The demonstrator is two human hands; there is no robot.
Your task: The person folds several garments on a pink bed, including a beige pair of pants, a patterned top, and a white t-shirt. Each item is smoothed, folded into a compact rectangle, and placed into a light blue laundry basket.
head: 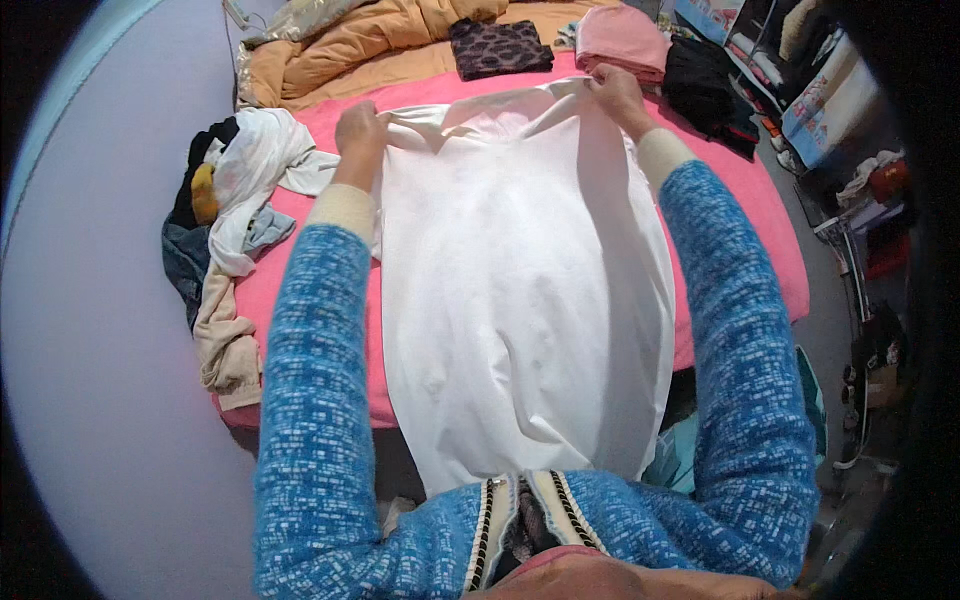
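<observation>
A large white cloth garment (502, 255) is spread over the pink bed cover (750, 255), its near end hanging over the bed's edge towards my body. My left hand (362, 133) is closed on its far left corner. At the far right corner, my right hand (616, 94) pinches the same edge. Between the two hands the far edge sags in loose folds. A shaded band runs down the right side of the cloth. The near end is partly hidden by my blue knitted jacket.
Rumpled clothes (255, 172) lie along the bed's left edge. At the back are an orange quilt (360, 45), a folded leopard-print cloth (501, 49), folded pink fabric (622, 41) and black clothing (705, 90). A cluttered rack (847, 232) stands at the right.
</observation>
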